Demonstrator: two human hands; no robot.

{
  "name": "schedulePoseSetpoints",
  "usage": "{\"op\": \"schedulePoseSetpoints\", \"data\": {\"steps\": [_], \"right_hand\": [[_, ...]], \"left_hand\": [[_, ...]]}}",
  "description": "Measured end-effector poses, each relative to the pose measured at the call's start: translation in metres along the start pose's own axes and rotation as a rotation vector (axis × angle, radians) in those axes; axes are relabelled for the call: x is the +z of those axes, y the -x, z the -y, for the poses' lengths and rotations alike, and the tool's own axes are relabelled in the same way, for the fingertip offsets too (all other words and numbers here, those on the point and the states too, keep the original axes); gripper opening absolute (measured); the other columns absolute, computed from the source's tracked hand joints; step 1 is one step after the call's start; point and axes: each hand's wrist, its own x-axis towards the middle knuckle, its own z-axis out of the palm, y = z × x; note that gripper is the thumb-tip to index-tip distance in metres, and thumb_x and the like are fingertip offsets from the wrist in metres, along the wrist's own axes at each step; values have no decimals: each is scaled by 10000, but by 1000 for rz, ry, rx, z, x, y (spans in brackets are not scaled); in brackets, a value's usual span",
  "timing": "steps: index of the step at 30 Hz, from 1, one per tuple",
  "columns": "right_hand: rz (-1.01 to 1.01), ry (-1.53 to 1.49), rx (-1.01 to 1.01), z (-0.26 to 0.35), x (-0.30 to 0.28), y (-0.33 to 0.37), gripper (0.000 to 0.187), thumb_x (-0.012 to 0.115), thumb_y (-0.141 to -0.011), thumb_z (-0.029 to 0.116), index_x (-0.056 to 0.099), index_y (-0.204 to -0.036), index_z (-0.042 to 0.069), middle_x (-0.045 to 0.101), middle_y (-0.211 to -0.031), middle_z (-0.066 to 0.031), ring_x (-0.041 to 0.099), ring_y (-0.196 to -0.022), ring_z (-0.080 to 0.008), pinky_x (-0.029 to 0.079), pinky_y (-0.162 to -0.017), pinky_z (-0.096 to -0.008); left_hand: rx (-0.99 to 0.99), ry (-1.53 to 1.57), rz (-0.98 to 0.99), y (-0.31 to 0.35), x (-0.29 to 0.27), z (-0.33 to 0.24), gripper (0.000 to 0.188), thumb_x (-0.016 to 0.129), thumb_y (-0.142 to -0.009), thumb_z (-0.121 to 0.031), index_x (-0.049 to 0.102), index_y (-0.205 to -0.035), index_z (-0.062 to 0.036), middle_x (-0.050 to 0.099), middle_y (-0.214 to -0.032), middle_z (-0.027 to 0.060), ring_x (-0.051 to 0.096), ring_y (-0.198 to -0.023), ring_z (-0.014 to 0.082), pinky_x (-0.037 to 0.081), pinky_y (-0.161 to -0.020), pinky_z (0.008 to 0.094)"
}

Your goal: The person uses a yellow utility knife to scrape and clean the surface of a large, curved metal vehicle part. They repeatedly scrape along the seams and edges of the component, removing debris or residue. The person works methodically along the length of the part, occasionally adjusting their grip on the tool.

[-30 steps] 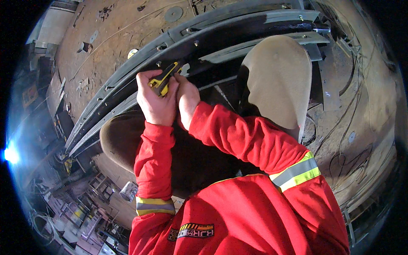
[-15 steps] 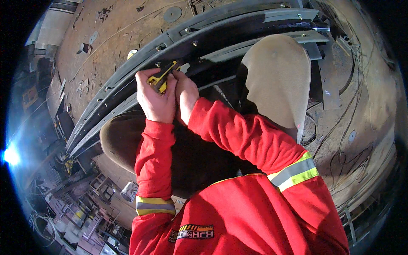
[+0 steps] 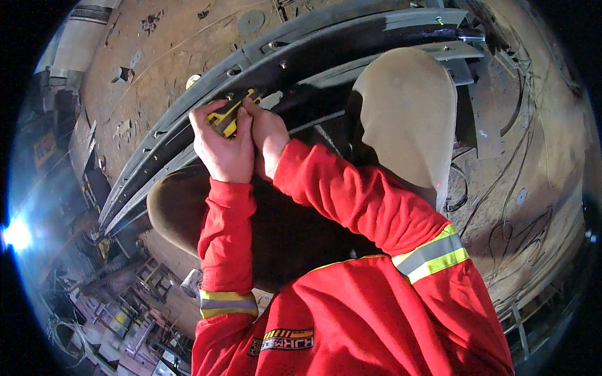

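Note:
A yellow-and-black hand tool (image 3: 227,120) slants up to the right between my two hands; its exact kind is partly covered by fingers. My left hand (image 3: 221,147) is closed round its lower end, thumb along the near side. Fingers of my right hand (image 3: 268,133) are bent against the tool's right side, their tips partly hidden. Just beyond them lies a small pale grey flat piece (image 3: 271,100); whether it is held cannot be made out. Both hands are over the long curved dark metal beam (image 3: 326,53), which has several bolts (image 3: 283,64) along it.
My trousered knees (image 3: 406,103) flank the hands, close to the beam. Loose cables (image 3: 520,169) run over the brown floor at right. A round metal disc (image 3: 251,22) and a short piece of tube (image 3: 120,75) lie beyond the beam. Bright light (image 3: 17,233) glares at far left.
Both hands, with the yellow-and-black tool, have shifted slightly left and nearer. A wider gap shows between the tool's tip and the pale flat piece.

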Motion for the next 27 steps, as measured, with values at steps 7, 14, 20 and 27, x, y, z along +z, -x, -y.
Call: {"op": "schedulePoseSetpoints", "data": {"steps": [7, 14, 20, 27], "right_hand": [[11, -105, 29, 3, 6, 3, 354, 476, -968, 306, 586, -1072, -14, 654, -984, -170, 649, -842, -276, 510, -771, -403], [88, -63, 50, 6, -4, -10, 357, 402, -999, 315, 543, -1133, 15, 632, -1059, -162, 625, -946, -280, 474, -880, -426], [1, -161, 41, 4, 10, -3, 327, 451, -979, 262, 585, -1092, -14, 654, -1020, -157, 643, -862, -261, 496, -806, -402], [23, -211, 61, 11, 12, -1, 320, 447, -983, 273, 579, -1088, 0, 661, -1001, -145, 651, -858, -270, 502, -806, -408]], "left_hand": [[-19, -5, 34, -4, -1, -3, 287, 736, -777, -91, 554, -990, -29, 630, -952, 125, 631, -872, 231, 493, -813, 335], [17, 153, 155, -10, -6, 0, 379, 705, -728, 31, 518, -1049, -42, 653, -1003, 122, 637, -930, 225, 491, -865, 325], [98, 30, 156, -15, -9, 5, 376, 706, -703, 19, 510, -1019, -33, 674, -1008, 150, 668, -944, 265, 515, -836, 345], [29, 16, 99, -14, -1, 2, 362, 737, -700, 7, 550, -1006, -41, 692, -929, 132, 684, -862, 241, 527, -786, 327]]}}
